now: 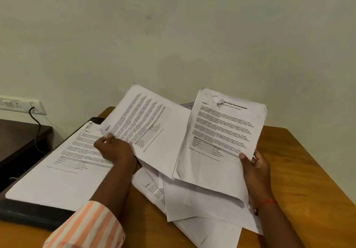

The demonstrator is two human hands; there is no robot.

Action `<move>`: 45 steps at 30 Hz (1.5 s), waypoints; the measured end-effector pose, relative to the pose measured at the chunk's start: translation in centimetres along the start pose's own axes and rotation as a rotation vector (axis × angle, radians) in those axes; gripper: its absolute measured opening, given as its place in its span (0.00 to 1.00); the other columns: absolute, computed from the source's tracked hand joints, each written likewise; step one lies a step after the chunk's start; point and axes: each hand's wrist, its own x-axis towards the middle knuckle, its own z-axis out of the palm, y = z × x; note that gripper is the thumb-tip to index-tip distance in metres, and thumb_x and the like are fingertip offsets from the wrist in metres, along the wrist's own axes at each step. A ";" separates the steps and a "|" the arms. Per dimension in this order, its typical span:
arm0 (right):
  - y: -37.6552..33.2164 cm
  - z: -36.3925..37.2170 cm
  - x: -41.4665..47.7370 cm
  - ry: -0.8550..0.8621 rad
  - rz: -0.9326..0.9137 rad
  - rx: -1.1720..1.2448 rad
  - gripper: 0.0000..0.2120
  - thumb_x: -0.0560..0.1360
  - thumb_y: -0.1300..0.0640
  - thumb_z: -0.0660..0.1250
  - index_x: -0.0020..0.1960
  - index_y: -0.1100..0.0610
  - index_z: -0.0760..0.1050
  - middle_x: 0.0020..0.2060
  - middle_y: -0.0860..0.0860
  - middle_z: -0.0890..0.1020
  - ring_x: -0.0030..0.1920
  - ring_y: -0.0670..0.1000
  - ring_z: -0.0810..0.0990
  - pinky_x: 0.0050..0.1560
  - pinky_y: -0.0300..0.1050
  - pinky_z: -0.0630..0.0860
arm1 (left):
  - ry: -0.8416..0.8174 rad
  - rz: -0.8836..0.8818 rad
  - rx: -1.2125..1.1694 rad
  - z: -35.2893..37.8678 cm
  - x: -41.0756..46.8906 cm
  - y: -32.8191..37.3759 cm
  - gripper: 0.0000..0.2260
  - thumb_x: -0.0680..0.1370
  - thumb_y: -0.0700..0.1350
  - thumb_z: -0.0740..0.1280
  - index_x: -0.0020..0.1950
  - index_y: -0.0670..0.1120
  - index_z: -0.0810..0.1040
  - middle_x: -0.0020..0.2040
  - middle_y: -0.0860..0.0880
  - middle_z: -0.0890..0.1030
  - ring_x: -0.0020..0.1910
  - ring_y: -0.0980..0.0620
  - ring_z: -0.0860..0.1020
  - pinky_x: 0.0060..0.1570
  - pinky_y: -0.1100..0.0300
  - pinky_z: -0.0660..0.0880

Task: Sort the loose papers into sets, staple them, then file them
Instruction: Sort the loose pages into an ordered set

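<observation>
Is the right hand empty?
No, the right hand grips a printed paper set by its lower edge, while the left hand holds another sheet.

Left hand (pixel 113 147) grips one printed sheet (pixel 148 124); right hand (pixel 254 167) another (pixel 221 138), perhaps stapled.

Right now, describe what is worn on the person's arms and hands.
The left arm wears an orange-and-white striped sleeve ending above the wrist. The right wrist has a red thread; no sleeve shows there. The left hand and right hand are bare.
</observation>
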 end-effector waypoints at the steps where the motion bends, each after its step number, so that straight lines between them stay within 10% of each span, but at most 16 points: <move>1: -0.1 -0.1 -0.1 -0.010 0.003 0.016 0.11 0.80 0.60 0.67 0.60 0.49 0.77 0.56 0.48 0.85 0.55 0.51 0.85 0.54 0.51 0.82 | -0.024 -0.008 0.013 0.1 -0.1 -0.3 0.05 0.85 0.47 0.60 0.56 0.47 0.69 0.54 0.49 0.76 0.50 0.51 0.78 0.39 0.65 0.74; 14: 0.4 0.0 0.0 -0.280 0.087 -0.022 0.15 0.79 0.65 0.67 0.63 0.53 0.78 0.59 0.51 0.84 0.61 0.54 0.82 0.65 0.61 0.76 | -0.838 0.139 0.294 0.5 -4.4 -2.2 0.07 0.84 0.48 0.65 0.54 0.44 0.77 0.47 0.49 0.84 0.47 0.52 0.82 0.43 0.60 0.74; 27: 0.4 1.6 -1.4 -0.398 0.152 -0.117 0.22 0.79 0.72 0.64 0.65 0.50 0.74 0.56 0.47 0.85 0.59 0.51 0.83 0.64 0.58 0.77 | -0.785 0.089 0.116 0.1 -6.0 -1.8 0.09 0.85 0.50 0.61 0.57 0.46 0.76 0.48 0.53 0.83 0.45 0.56 0.81 0.40 0.65 0.75; 33: 0.3 1.9 -1.4 -0.356 0.110 -0.212 0.26 0.78 0.69 0.67 0.65 0.41 0.70 0.58 0.43 0.83 0.60 0.49 0.81 0.62 0.54 0.79 | -0.964 0.050 0.157 0.4 -5.3 -2.1 0.09 0.82 0.47 0.67 0.62 0.48 0.78 0.54 0.49 0.86 0.52 0.48 0.85 0.55 0.44 0.82; 40: -0.3 2.3 -2.0 -0.350 0.029 -0.174 0.23 0.81 0.66 0.64 0.69 0.44 0.69 0.60 0.40 0.80 0.60 0.41 0.78 0.44 0.29 0.77 | -1.098 -0.004 0.214 0.0 -5.9 -2.9 0.13 0.84 0.43 0.64 0.68 0.50 0.76 0.57 0.49 0.85 0.53 0.46 0.85 0.56 0.41 0.81; 45: 0.0 2.2 -1.8 -0.348 0.039 -0.087 0.18 0.80 0.60 0.67 0.68 0.48 0.73 0.60 0.44 0.83 0.60 0.47 0.82 0.57 0.44 0.80 | -1.122 -0.032 0.185 0.0 -6.0 -3.3 0.14 0.82 0.39 0.67 0.66 0.52 0.75 0.57 0.49 0.85 0.53 0.47 0.85 0.53 0.46 0.83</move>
